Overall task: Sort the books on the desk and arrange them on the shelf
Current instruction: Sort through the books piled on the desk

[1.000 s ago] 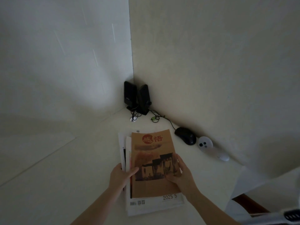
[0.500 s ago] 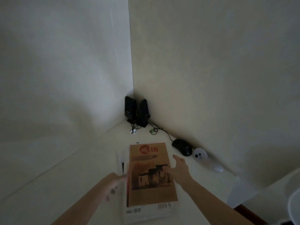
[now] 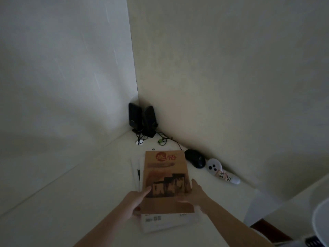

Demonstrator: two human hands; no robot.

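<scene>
A stack of books and magazines lies on the pale desk (image 3: 71,202), topped by an orange-brown magazine (image 3: 166,175) with red characters and a dark building picture. White magazines (image 3: 160,221) stick out beneath it at the left and near edges. My left hand (image 3: 137,204) grips the stack's left edge, thumb on the cover. My right hand (image 3: 192,195) holds the right edge, thumb up along the side and fingers on the cover. No shelf is in view.
Two black speakers (image 3: 142,120) stand in the wall corner with tangled cables (image 3: 162,139). A black mouse (image 3: 195,158) and a white controller (image 3: 220,171) lie along the right wall. A white rounded object (image 3: 320,221) sits at the lower right.
Both hands came off the stack half a second ago, the left one blurred in motion, and now hold its two side edges again. The view has shifted down a little.
</scene>
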